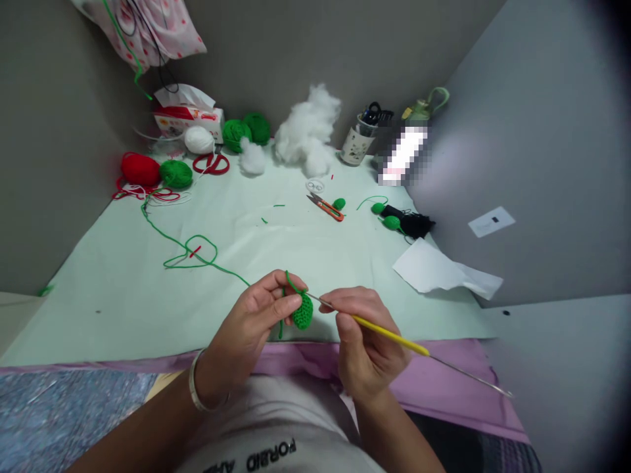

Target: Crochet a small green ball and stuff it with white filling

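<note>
Near the front edge of the table, my left hand [259,309] pinches a small green crocheted piece [302,311] between thumb and fingers. Green yarn [229,270] runs over its raised index finger and back across the cloth to a green ball [176,174] at the left. My right hand [367,335] is closed around a crochet hook [389,334] with a yellow handle and metal ends, held like a pen. The hook's thin left tip meets the upper edge of the crocheted piece; whether a loop is on it is too small to tell.
Orange thread snips [326,207] lie mid-table beside a small green piece [339,204]. Behind are white stuffing [308,135], red-handled scissors [211,163], a red yarn ball [140,169] and a pen cup [357,141]. White paper [446,269] and black yarn [415,224] lie at the right. Grey partitions enclose the table.
</note>
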Demonstrator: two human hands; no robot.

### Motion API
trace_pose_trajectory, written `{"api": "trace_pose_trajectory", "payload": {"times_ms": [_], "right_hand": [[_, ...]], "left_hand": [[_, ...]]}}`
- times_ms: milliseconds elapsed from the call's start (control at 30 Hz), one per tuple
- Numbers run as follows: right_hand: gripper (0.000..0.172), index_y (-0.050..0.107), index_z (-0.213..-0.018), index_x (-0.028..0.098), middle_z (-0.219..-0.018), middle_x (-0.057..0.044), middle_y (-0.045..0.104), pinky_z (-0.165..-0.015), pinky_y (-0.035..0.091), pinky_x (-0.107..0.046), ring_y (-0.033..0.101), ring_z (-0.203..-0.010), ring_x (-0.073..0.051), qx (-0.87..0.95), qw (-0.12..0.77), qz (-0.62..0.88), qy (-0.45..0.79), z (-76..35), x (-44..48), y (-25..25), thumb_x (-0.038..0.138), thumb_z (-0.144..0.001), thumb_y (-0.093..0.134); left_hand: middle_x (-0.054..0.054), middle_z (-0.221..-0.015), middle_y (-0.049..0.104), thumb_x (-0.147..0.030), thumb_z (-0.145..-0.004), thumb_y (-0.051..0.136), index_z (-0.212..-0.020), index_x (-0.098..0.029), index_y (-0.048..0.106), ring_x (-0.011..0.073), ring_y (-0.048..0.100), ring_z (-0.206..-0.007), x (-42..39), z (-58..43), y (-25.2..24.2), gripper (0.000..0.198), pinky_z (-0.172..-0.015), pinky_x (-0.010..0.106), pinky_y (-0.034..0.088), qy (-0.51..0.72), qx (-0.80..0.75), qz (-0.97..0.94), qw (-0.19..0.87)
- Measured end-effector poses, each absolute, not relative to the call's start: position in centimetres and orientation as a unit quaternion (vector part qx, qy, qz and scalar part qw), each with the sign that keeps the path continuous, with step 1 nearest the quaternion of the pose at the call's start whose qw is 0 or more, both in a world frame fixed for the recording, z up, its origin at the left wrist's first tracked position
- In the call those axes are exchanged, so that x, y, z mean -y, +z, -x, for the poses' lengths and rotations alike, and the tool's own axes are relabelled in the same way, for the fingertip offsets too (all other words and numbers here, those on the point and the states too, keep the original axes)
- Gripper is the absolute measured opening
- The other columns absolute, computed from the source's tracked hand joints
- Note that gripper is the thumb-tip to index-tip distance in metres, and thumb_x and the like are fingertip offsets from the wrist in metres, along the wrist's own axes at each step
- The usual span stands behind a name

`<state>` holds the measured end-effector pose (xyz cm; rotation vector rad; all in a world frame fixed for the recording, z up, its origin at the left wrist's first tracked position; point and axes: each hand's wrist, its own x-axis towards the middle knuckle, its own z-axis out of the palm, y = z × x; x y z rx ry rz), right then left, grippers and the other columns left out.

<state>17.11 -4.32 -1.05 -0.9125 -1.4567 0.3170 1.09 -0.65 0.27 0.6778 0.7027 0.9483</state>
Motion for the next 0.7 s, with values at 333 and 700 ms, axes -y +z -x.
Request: {"api": "trace_pose_trajectory", "payload": {"times_ms": [333, 700], "right_hand": [[0.024, 0.076, -0.111, 0.023, -0.092, -0.005, 0.078, -0.070, 0.061, -0.038, 0.073, -0.082, -0.021, 0.634, 0.638, 0.414, 0.142, -17.03, 4.31, -1.13, 0.009, -0.098, 0.061], [0.026, 0.076, -0.112, 0.023, -0.092, -0.005, 0.078, -0.071, 0.061, -0.038, 0.073, -0.084, -0.021, 0.645, 0.628, 0.408, 0.154, -17.02, 4.41, -1.17, 0.008, -0.098, 0.061]], "left_hand": [[-0.003, -0.074, 0.059, -0.028, -0.088, 0.082, -0.086, -0.019, 0.075, 0.0095, 0.047, -0.067, 0.80, -1.05, 0.54, 0.011, -0.063, 0.020, 0.038, 0.439, -0.327, -0.294, 0.783], [-0.002, -0.077, 0.061, -0.029, -0.090, 0.080, -0.086, -0.017, 0.073, 0.0111, 0.050, -0.071, 0.71, -1.04, 0.04, 0.014, -0.068, 0.021, 0.041, 0.424, -0.319, -0.296, 0.795]]}}
